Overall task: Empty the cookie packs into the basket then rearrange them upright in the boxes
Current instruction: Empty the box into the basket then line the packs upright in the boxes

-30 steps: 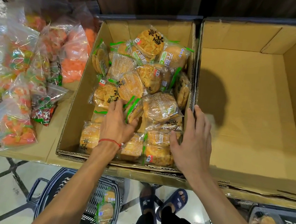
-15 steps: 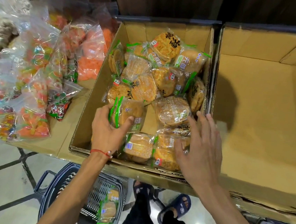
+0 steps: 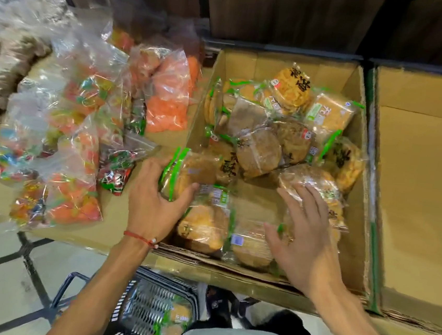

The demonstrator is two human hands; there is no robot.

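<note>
Rearranging cookie packs point(image 3: 259, 152) upright in box point(image 3: 252, 64).
Gripping one pack point(image 3: 186, 172) in left hand point(image 3: 153, 204), right hand point(image 3: 307, 239) flat and released over others; next, slot it upright.

- My hands: two, left hand point(image 3: 153, 204) and right hand point(image 3: 305, 239)
- Cardboard boxes: two, left box point(image 3: 279, 64) and right box point(image 3: 416, 188)
- Cookie packs point(image 3: 259, 152) in the left box: at least a dozen, too overlapped to count exactly, with one cookie pack point(image 3: 191, 169) in my left grip
- Basket point(image 3: 142, 309): one, with two packs showing
- Bags of sweets point(image 3: 167, 99): roughly ten, blurred
</note>
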